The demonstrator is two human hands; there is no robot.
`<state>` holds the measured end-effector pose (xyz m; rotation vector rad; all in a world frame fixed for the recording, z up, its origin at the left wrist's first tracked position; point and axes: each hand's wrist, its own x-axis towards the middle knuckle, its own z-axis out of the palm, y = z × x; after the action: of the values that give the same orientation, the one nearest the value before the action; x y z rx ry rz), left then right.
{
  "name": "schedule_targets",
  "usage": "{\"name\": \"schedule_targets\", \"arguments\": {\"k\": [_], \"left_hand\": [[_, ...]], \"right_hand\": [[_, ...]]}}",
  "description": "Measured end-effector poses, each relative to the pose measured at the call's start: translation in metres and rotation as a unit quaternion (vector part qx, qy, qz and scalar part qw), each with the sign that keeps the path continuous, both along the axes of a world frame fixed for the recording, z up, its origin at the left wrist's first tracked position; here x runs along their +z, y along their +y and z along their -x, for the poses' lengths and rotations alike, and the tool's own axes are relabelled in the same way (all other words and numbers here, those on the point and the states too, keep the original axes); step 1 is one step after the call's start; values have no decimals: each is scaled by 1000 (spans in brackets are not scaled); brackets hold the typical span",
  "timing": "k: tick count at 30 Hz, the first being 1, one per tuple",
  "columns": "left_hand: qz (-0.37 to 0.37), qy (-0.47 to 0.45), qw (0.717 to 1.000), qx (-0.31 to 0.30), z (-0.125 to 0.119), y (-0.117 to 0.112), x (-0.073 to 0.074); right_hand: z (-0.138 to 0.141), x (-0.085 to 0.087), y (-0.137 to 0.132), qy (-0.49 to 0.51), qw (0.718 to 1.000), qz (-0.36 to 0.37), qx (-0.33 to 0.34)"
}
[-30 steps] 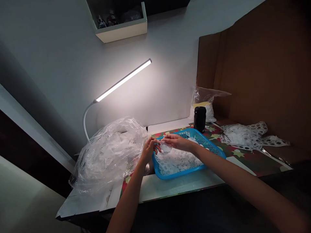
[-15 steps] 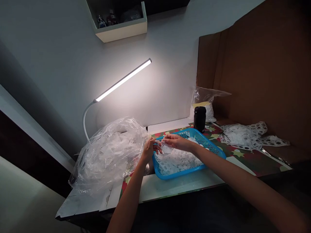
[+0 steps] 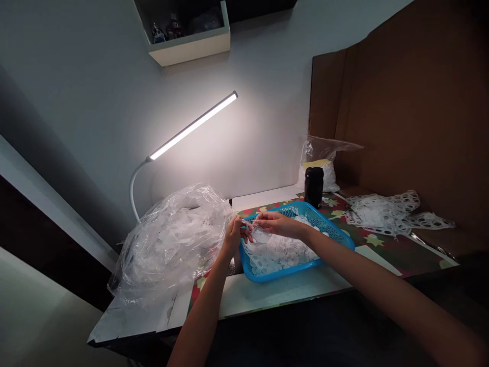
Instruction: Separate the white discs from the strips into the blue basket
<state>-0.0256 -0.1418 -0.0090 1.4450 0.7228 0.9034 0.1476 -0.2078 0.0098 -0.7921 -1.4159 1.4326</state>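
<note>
My left hand [image 3: 234, 233] and my right hand [image 3: 275, 223] meet over the left end of a blue plastic basket [image 3: 331, 232]. Both pinch a small white punched sheet piece [image 3: 261, 235] between their fingertips. The basket holds a heap of small white round pieces [image 3: 284, 251]. A big crumpled clear plastic bag [image 3: 171, 239] full of white sheets lies just left of my left hand.
A lit bar desk lamp [image 3: 191, 127] arches over the bag. A black jar [image 3: 314, 186] and a small clear bag [image 3: 323, 158] stand behind the basket. Punched-out white sheets [image 3: 385, 211] lie at right before a cardboard wall [image 3: 405, 102]. A shelf [image 3: 189, 43] hangs above.
Hardly anything has moved. My fingers have shifted slightly on the white piece, and the view has drifted a little.
</note>
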Motion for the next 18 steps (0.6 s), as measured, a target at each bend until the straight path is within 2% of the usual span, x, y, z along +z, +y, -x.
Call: {"name": "schedule_targets", "arguments": {"k": [12,18], "left_hand": [[-8,3,1000,8,0,0,-2],[-38,-2,999,-11,-1,-2,-2]], "right_hand": [[-2,1,-1,-31,999,-8,16],[0,4,-2,-53,998,-27,-16]]}}
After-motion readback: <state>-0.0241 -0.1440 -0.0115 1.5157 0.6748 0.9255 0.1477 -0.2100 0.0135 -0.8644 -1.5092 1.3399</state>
